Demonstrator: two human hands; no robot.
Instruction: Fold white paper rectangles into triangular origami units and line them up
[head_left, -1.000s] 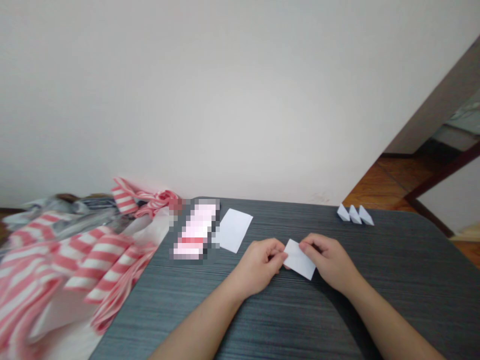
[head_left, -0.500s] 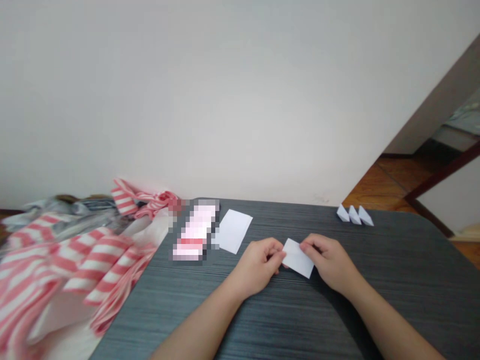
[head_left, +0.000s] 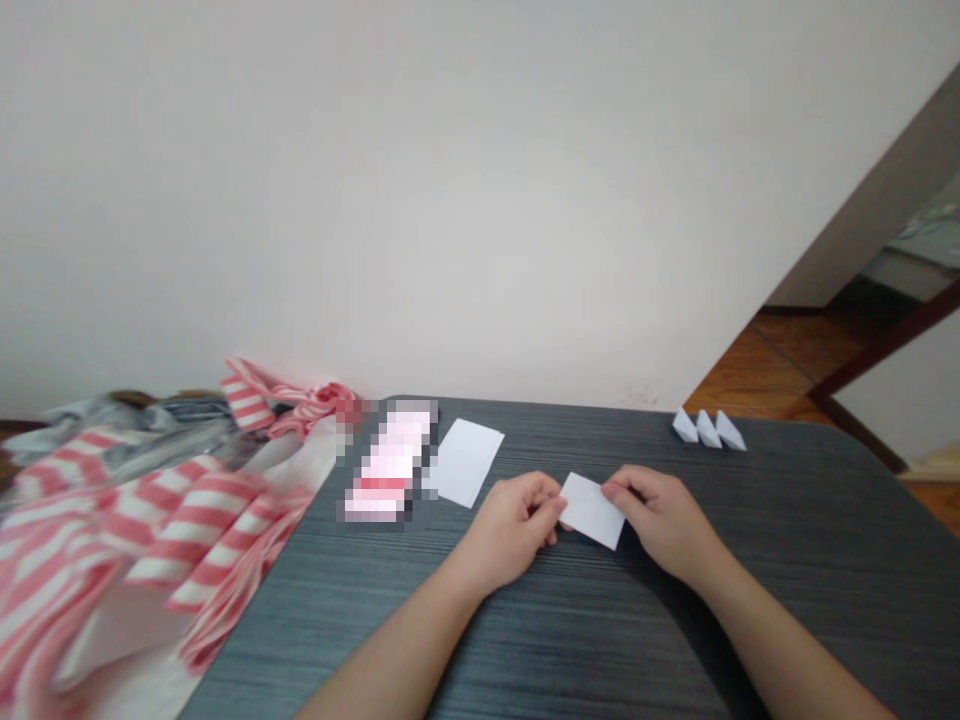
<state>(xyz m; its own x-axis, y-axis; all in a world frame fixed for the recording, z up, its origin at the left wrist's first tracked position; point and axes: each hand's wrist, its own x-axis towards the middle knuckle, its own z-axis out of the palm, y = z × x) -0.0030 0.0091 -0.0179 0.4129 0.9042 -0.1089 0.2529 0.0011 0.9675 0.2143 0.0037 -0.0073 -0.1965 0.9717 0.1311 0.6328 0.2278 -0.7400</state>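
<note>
A small white sheet of paper (head_left: 592,512) is held between my two hands, tilted above the dark tabletop. My left hand (head_left: 517,528) pinches its left edge between thumb and fingers. The thumb of my right hand (head_left: 658,515) presses on the upper right edge, with the other fingers curled behind it. Whatever part of the paper lies under the fingers is hidden. Further left, a flat stack of white paper (head_left: 469,462) rests on the table, apart from my hands.
The dark wood-grain table (head_left: 570,650) meets a pale wall. Three folded white paper pieces (head_left: 707,430) stand in a row at the back right. A pixelated pink-and-white item (head_left: 394,460) lies at the left edge, beside a heap of striped cloth (head_left: 195,535).
Both hands and the paper have shifted very slightly up and left, and the paper's tilt differs a little. The grip looks the same.
</note>
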